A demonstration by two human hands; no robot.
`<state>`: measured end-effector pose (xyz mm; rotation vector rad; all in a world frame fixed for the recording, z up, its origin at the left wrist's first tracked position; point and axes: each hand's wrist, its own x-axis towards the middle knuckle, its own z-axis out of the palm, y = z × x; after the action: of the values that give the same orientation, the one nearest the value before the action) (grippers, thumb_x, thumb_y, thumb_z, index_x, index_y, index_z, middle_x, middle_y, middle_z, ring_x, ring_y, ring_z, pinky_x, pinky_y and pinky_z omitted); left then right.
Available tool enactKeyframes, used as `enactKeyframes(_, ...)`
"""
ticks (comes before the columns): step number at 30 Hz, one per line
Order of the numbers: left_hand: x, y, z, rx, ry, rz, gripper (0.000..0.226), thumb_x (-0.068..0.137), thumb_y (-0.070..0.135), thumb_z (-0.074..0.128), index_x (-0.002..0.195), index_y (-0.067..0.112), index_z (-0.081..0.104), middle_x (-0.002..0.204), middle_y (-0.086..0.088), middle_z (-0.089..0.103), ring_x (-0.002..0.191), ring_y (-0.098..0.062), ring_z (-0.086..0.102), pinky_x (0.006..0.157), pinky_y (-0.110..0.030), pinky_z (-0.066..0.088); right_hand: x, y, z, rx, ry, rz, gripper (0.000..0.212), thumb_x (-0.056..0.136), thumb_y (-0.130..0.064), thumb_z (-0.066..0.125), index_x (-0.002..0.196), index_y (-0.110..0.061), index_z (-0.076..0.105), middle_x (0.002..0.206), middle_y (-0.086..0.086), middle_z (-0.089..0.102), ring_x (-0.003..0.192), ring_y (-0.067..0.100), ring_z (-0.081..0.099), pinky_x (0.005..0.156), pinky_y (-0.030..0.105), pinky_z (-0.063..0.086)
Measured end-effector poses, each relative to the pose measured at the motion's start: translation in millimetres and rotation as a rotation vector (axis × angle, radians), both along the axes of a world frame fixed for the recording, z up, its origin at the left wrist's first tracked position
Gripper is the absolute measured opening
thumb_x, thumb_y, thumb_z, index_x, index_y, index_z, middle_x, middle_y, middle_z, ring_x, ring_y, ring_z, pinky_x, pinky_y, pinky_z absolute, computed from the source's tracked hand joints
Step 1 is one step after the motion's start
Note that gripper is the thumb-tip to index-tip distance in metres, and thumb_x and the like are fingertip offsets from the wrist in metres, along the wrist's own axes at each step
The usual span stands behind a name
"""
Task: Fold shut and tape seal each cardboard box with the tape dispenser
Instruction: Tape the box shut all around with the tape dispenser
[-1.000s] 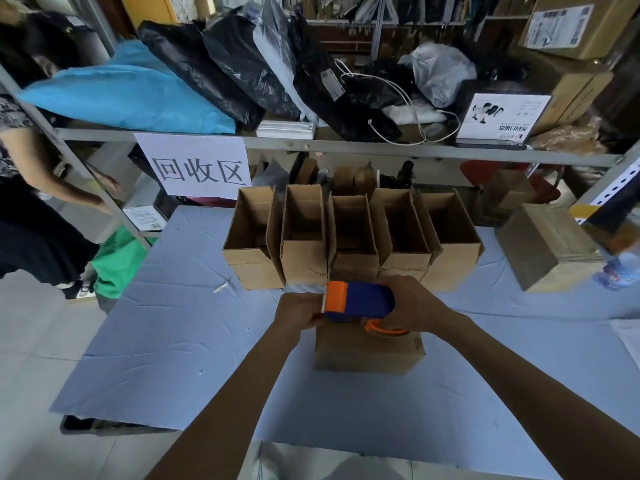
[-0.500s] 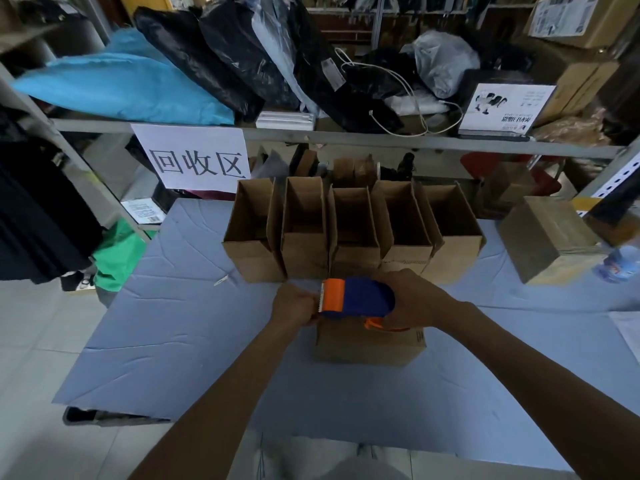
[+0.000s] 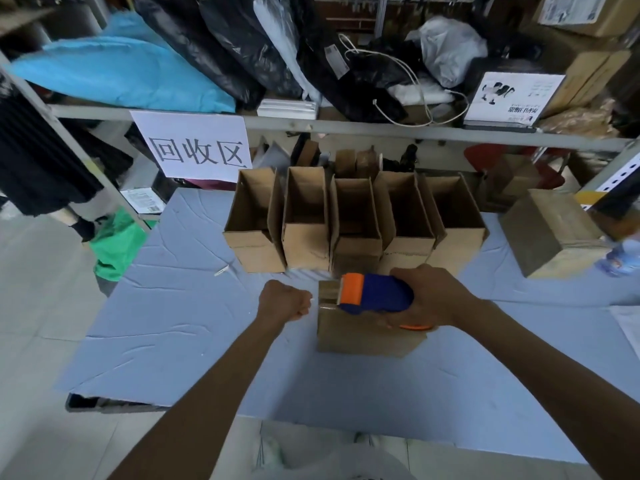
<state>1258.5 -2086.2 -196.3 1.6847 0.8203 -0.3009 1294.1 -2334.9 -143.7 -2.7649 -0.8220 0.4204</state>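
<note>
- Head view: a closed cardboard box point(image 3: 363, 336) lies on the blue table cover point(image 3: 194, 327), near the middle of the table and nearest the person.
- The tape dispenser point(image 3: 375, 294), blue-bodied with an orange front end, sits over the far part of the box top. Its orange end points left and reaches the box's far left corner.
- The right hand point(image 3: 433, 296) grips the dispenser from the right. Its fingers wrap around the blue body, and an orange part shows below the palm.
- The left hand point(image 3: 285, 301) is just left of the box, level with its top and apart from the dispenser. Its fingers are curled into a fist; whether they pinch anything cannot be determined.
- Both forearms extend from the lower edge of the view, with the box between them.
- A row of five open cardboard boxes point(image 3: 304, 216) stands directly behind the closed box, side by side with flaps upright.
- A further closed carton point(image 3: 550, 233) rests on the table at far right, well apart from the hands.
- A small white scrap point(image 3: 221, 270) lies on the cover left of the row.
- A paper sign point(image 3: 199, 147) with three printed characters hangs from the shelf rail point(image 3: 381, 128) behind the table.
- On the shelf lie a light blue bag point(image 3: 121, 74) and black bags point(image 3: 242, 46).
- A green bag point(image 3: 116, 244) sits on the floor left of the table.
</note>
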Motion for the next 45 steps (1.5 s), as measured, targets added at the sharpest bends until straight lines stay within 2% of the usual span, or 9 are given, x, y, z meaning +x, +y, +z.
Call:
enactKeyframes(8, 3, -7, -7, 0.005, 0.052, 0.032, 0.017, 0.081, 0.005, 0.072, 0.065, 0.001, 0.067, 0.071, -0.016, 0.067, 0.064, -0.021, 0.064, 0.075, -0.033, 0.057, 10, 8, 4, -0.085, -0.003, 0.062, 0.058, 0.08, -0.062, 0.059, 0.125, -0.027, 0.048, 0.115, -0.006, 0.064, 0.087, 0.002, 0.047, 0.078, 0.015, 0.035)
enactKeyframes(14, 8, -9, -8, 0.003, 0.066, 0.062, 0.02, 0.079, 0.008, 0.075, 0.061, 0.003, 0.067, 0.068, -0.014, 0.068, 0.064, -0.02, 0.067, 0.067, -0.029, 0.058, 17, 13, 13, -0.131, -0.046, 0.065, 0.062, 0.077, -0.069, 0.056, 0.123, -0.027, 0.05, 0.111, -0.006, 0.064, 0.086, 0.005, 0.05, 0.076, 0.018, 0.037)
enactKeyframes(20, 10, -10, -5, -0.004, 0.093, 0.061, 0.019, 0.079, 0.01, 0.075, 0.064, 0.003, 0.067, 0.064, -0.009, 0.066, 0.056, -0.013, 0.064, 0.044, -0.017, 0.046, 19, 14, 15, -0.13, -0.045, 0.066, 0.062, 0.078, -0.065, 0.059, 0.124, -0.026, 0.049, 0.114, -0.005, 0.063, 0.087, 0.004, 0.045, 0.079, 0.018, 0.036)
enactKeyframes(25, 13, -7, -7, -0.009, 0.086, 0.035, 0.02, 0.079, 0.011, 0.075, 0.062, 0.005, 0.066, 0.063, -0.007, 0.065, 0.056, -0.012, 0.063, 0.046, -0.017, 0.048, 20, 16, 13, -0.15, -0.05, 0.06, 0.065, 0.076, -0.07, 0.056, 0.125, -0.028, 0.049, 0.115, -0.006, 0.063, 0.086, 0.004, 0.045, 0.078, 0.017, 0.037)
enactKeyframes(29, 14, -4, -12, -0.035, 0.101, 0.018, 0.02, 0.079, 0.009, 0.075, 0.062, 0.002, 0.065, 0.063, -0.01, 0.064, 0.057, -0.014, 0.063, 0.055, -0.021, 0.052, 21, 20, 7, -0.17, 0.029, 0.039, 0.066, 0.076, -0.069, 0.057, 0.127, -0.028, 0.048, 0.119, -0.005, 0.06, 0.097, 0.009, 0.052, 0.077, 0.018, 0.037)
enactKeyframes(33, 12, 1, -14, -0.102, 0.122, 0.016, 0.012, 0.078, 0.007, 0.076, 0.071, 0.0, 0.069, 0.068, -0.013, 0.065, 0.055, -0.015, 0.062, 0.047, -0.019, 0.049, 23, 30, -2, -0.181, 0.064, 0.019, 0.067, 0.071, -0.071, 0.062, 0.122, -0.03, 0.05, 0.116, -0.006, 0.06, 0.098, 0.011, 0.053, 0.08, 0.022, 0.043)
enactKeyframes(36, 12, 3, -17, -0.116, 0.113, 0.02, 0.013, 0.079, 0.008, 0.074, 0.082, -0.005, 0.071, 0.077, -0.017, 0.067, 0.062, -0.019, 0.062, 0.059, -0.023, 0.051, 23, 32, -5, -0.186, 0.068, 0.001, 0.068, 0.069, -0.072, 0.063, 0.122, -0.031, 0.05, 0.115, -0.007, 0.06, 0.101, 0.012, 0.054, 0.082, 0.023, 0.045)
enactKeyframes(38, 14, 3, -20, -0.141, 0.13, 0.021, 0.013, 0.08, 0.007, 0.073, 0.081, -0.006, 0.07, 0.078, -0.018, 0.067, 0.064, -0.02, 0.061, 0.061, -0.025, 0.049, 23, 32, -5, -0.191, 0.049, 0.012, 0.067, 0.07, -0.072, 0.062, 0.121, -0.031, 0.05, 0.114, -0.007, 0.06, 0.1, 0.012, 0.054, 0.082, 0.023, 0.044)
enactKeyframes(45, 14, 0, -27, -0.182, 0.2, -0.016, 0.019, 0.081, 0.003, 0.069, 0.064, 0.002, 0.062, 0.06, -0.01, 0.057, 0.038, -0.007, 0.051, 0.043, -0.015, 0.039, 28, 33, -3, -0.236, 0.05, 0.075, 0.062, 0.071, -0.067, 0.066, 0.118, -0.03, 0.05, 0.112, -0.007, 0.06, 0.095, 0.011, 0.051, 0.079, 0.022, 0.039)
